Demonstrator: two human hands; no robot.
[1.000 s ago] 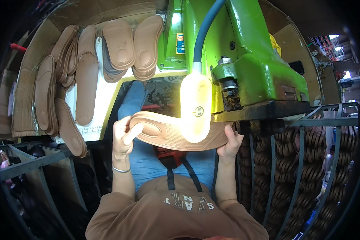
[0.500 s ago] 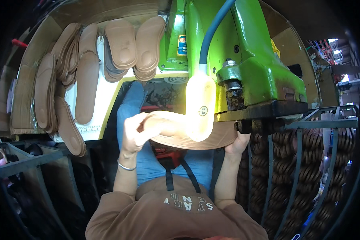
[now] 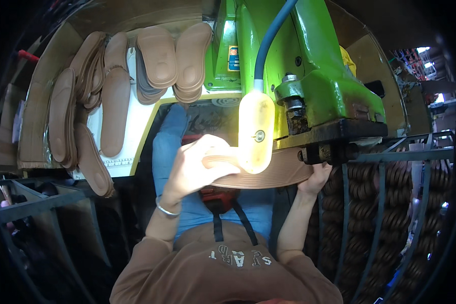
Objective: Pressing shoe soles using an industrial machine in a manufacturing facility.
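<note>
A tan insole (image 3: 278, 175), with fine lines running along its surface, is held crosswise in front of the green machine (image 3: 334, 91). My left hand (image 3: 192, 167) is closed around its left end, fingers over the top and thumb in front. At the other end, my right hand (image 3: 316, 178) grips the insole just below the machine's black metal fitting (image 3: 327, 153); some of those fingers are hidden. A glowing lamp (image 3: 257, 126) on a blue flexible neck hangs before the insole and covers part of it. Whether the insole touches the fitting, I cannot tell.
Stacks of tan insoles (image 3: 117, 111) lie on the white, yellow-edged table (image 3: 137, 134) at the left, beside cardboard (image 3: 38, 111). Racks (image 3: 372, 207) packed with brown pieces stand at the right. Another metal frame (image 3: 50, 200) is at the lower left.
My left hand has moved right along the insole, toward the lamp, and now covers its left end. The right hand and insole have shifted slightly right. The view has shifted a little too.
</note>
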